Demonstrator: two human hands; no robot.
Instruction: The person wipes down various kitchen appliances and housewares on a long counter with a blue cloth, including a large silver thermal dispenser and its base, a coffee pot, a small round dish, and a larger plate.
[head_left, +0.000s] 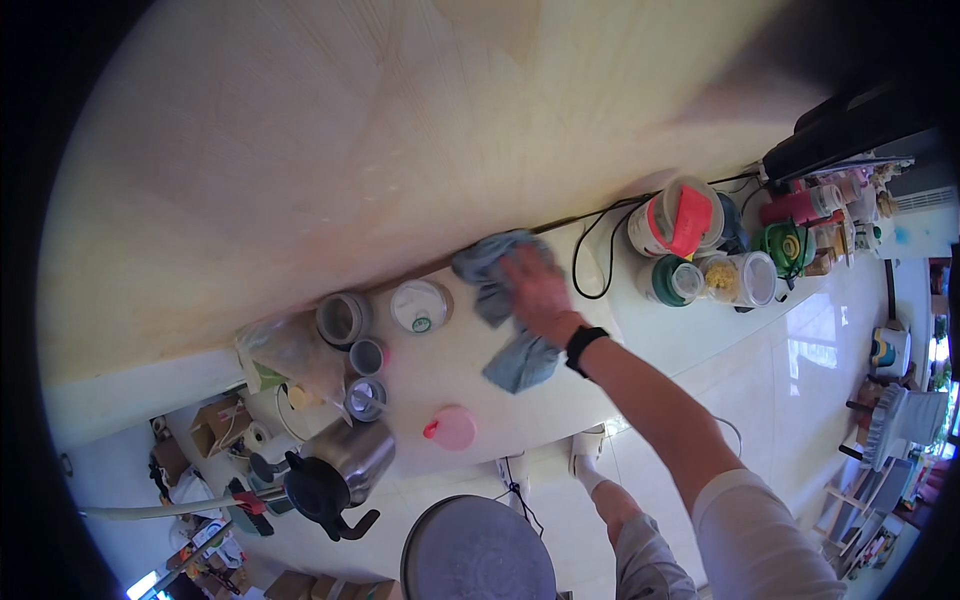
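My right hand (536, 289), with a black band on its wrist, presses a crumpled grey-blue cloth (521, 364) on the pale counter (450, 360), close to the wall. Part of the cloth trails towards the counter's front edge. Left of the hand stands a round container with a clear lid (418, 307). A pink lid with a red knob (452, 428) lies near the front edge. Further left are an open grey canister (343, 319), a grey cup (368, 356) and another cup (366, 398). My left hand is out of view.
A steel kettle (352, 457) stands at the left front corner. Black cable (576, 262) loops right of the cloth. Beyond it are a white tub with a red label (649, 229), a green-lidded jar (670, 281) and a clear jar of yellow food (739, 279). A round grey stool (480, 551) stands below.
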